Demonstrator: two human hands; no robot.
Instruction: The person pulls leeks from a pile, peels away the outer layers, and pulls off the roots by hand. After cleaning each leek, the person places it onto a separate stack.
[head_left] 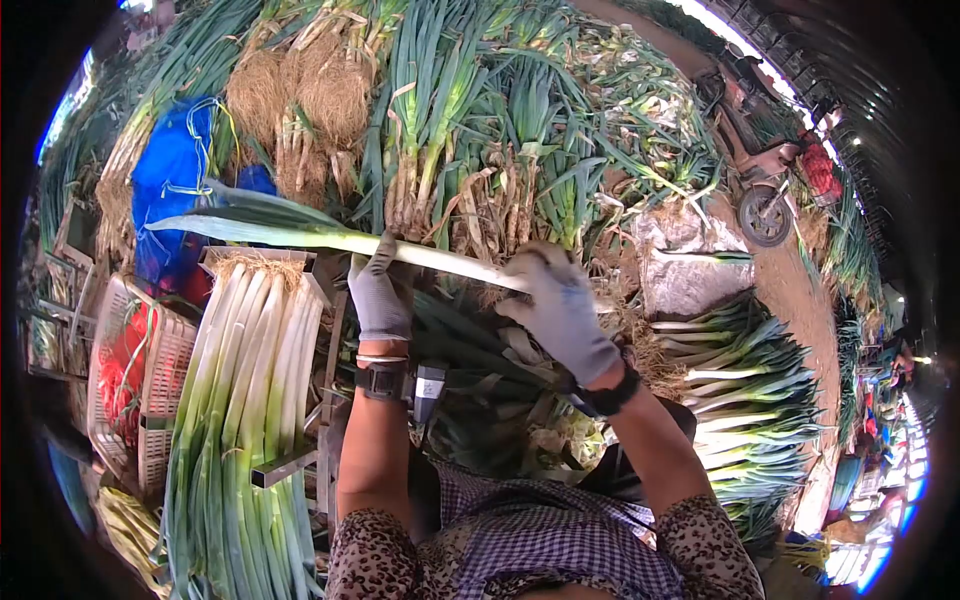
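A single long leek (435, 258) lies crosswise in front of me, its green leaves pointing left and its white shank running right. My left hand (380, 298), in a grey-white glove, is closed round the leek where green turns to white. My right hand (560, 308), also gloved and slightly blurred, grips the white shank near the root end. To the left, a stack of trimmed leeks (240, 370) rests in a metal frame (285, 468), roots away from me. On the right lies a spread row of leeks (745, 400).
A plastic crate (165, 375) with red netting stands at far left, near a blue bag (170, 200). Untrimmed leeks (430, 100) are heaped ahead. A white sack (695, 265) lies on the right, with a parked scooter (765, 160) beyond it.
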